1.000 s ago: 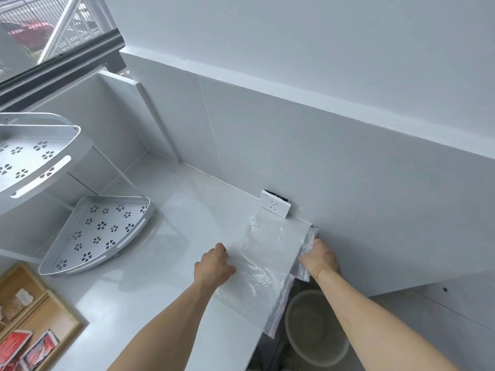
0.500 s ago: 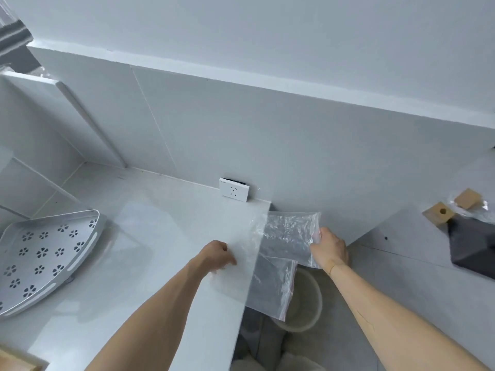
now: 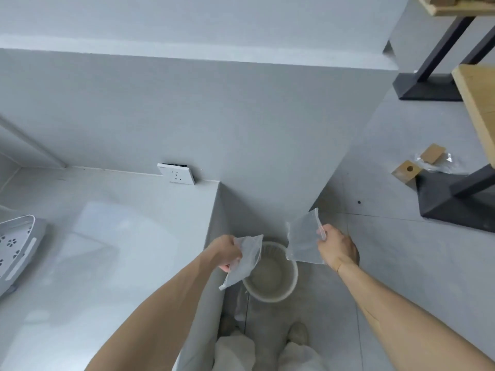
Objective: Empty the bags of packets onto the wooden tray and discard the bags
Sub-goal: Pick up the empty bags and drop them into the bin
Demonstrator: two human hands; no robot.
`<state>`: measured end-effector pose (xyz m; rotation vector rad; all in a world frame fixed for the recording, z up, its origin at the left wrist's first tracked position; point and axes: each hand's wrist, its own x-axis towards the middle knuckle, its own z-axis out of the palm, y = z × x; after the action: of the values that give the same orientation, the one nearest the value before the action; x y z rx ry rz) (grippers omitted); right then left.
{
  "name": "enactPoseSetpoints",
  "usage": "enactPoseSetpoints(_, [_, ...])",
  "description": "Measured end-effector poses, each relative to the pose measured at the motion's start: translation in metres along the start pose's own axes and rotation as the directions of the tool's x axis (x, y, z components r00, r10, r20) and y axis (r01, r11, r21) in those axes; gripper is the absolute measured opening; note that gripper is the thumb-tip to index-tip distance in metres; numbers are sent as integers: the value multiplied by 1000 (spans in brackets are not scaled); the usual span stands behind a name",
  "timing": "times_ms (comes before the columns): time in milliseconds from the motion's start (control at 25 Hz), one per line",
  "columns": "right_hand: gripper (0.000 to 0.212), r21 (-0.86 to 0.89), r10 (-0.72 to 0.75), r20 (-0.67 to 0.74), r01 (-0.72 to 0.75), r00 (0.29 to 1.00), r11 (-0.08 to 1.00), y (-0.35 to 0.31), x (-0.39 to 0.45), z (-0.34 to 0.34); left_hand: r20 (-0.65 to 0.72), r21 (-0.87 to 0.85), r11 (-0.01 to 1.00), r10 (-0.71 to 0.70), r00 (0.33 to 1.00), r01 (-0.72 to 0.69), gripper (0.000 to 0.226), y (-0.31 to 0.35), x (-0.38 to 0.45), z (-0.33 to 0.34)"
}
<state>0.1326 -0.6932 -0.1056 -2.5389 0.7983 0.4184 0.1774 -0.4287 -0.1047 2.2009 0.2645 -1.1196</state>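
Note:
My left hand grips an empty clear plastic bag that hangs past the counter's right edge, over the left rim of a round white bin on the floor. In my right hand is a second empty clear bag, pinched by its zip edge and held above the bin's right side. The bin looks empty inside. Neither the wooden tray nor the packets are in view.
A white counter fills the left, with a wall socket at its back and a perforated white corner rack at the far left. On the floor at right are black table legs, wooden blocks and a plastic wrapper.
Both bags have left the counter: each hand has carried one rightward and now holds it above the bin. My view has swung right and down, so the tray and rack slid out left.

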Motion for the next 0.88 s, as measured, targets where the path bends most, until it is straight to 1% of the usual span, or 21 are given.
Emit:
enactPoseSetpoints(120, [28, -26, -13, 72, 15, 997, 1000, 35, -4, 6, -67, 52, 998, -27, 997, 31, 35, -1, 2, 39])
enactPoseSetpoints(240, [24, -27, -18, 107, 21, 994, 999, 62, 2, 15, -155, 81, 996, -15, 988, 28, 28, -4, 12, 72])
enactPoseSetpoints(320, [21, -39, -26, 132, 31, 991, 999, 77, 12, 27, -220, 99, 994, -28, 975, 50, 23, -8, 25, 90])
enactPoseSetpoints(400, [19, -51, -29, 159, 38, 987, 998, 89, 21, 43, -248, 132, 988, -46, 968, 81, 18, -13, 38, 107])
enactPoseSetpoints(520, [17, -53, -23, 167, 32, 986, 998, 104, 33, 73, -263, 167, 981, -56, 963, 102, 15, -24, 67, 126])
enactPoseSetpoints(640, [15, -41, -4, 164, 11, 987, 999, 118, 49, 110, -252, 158, 982, -64, 966, 106, 22, -43, 102, 147])
enactPoseSetpoints(760, [14, -24, 17, 182, -12, 983, 1000, 128, 68, 159, -241, 118, 985, -91, 966, 123, 32, -65, 143, 172])
enactPoseSetpoints(880, [16, -5, 3, 205, -2, 979, 1000, 136, 90, 217, -262, 56, 986, -139, 955, 159, 33, -95, 189, 198])
